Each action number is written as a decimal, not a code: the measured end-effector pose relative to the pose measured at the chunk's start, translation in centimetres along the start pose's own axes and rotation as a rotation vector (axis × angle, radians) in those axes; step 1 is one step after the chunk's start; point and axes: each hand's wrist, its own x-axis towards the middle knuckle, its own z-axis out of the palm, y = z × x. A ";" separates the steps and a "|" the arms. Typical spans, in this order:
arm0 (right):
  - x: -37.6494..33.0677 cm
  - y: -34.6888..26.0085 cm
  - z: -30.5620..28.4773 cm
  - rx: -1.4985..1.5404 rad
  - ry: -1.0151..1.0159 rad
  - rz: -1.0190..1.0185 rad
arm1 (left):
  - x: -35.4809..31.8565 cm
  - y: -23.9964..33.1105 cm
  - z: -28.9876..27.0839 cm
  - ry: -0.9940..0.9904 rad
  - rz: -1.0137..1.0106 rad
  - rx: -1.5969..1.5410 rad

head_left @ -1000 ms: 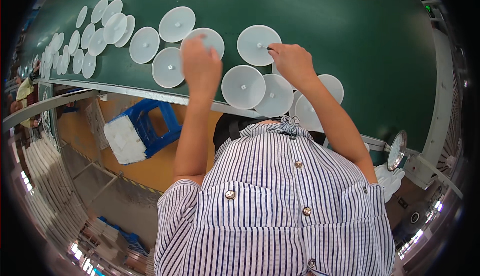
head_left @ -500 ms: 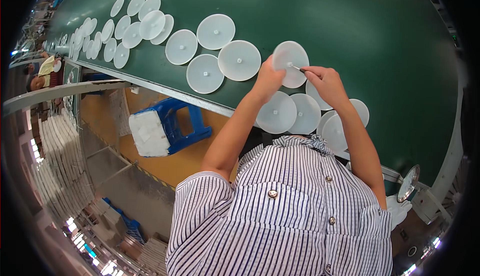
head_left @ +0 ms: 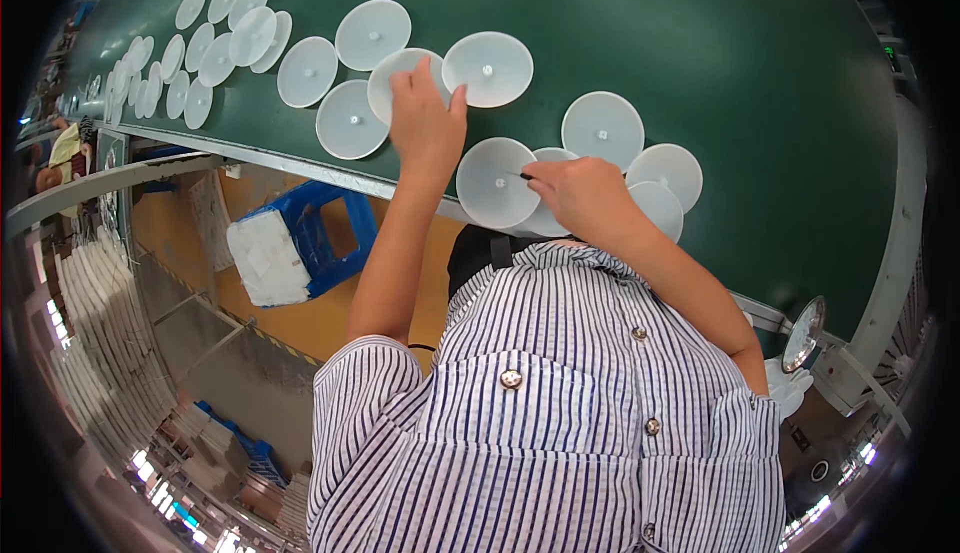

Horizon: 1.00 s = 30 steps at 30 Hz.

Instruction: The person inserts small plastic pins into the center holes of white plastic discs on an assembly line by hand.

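Note:
Round translucent white discs with small raised centres lie on a green table. My left hand is open, thumb and fingers apart, above one partly covered disc. Just right of its thumb lies another disc, flat on the table. Pinched in my right hand is a thin tool with a dark handle. Its tip points toward the centre of a disc near the table edge; I cannot tell whether it touches. My right hand partly hides a disc beneath it.
More discs lie right of my right hand, some overlapping. Several others spread along the table's left. Below the metal table edge stands a blue stool with a white-covered seat. A round mirror-like object sits at lower right.
The disc my left hand held up now lies on the table, and that hand has moved left of it. My right hand moved down-left with the tool, to a disc nearer the edge.

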 end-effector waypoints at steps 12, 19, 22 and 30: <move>-0.8 0.7 2.8 -0.105 -0.150 -0.021 | -7.9 -2.3 -0.1 -0.361 -0.244 -0.176; -0.8 -0.1 2.5 0.084 -0.031 -0.033 | -8.2 -2.4 0.0 -0.364 -0.453 -0.515; -1.0 -0.5 1.0 0.111 -0.006 0.014 | -9.5 -2.4 0.4 -0.177 -0.583 -0.962; -1.2 0.1 1.4 0.133 0.013 -0.011 | -10.0 -2.0 -0.2 -0.221 -0.469 -0.854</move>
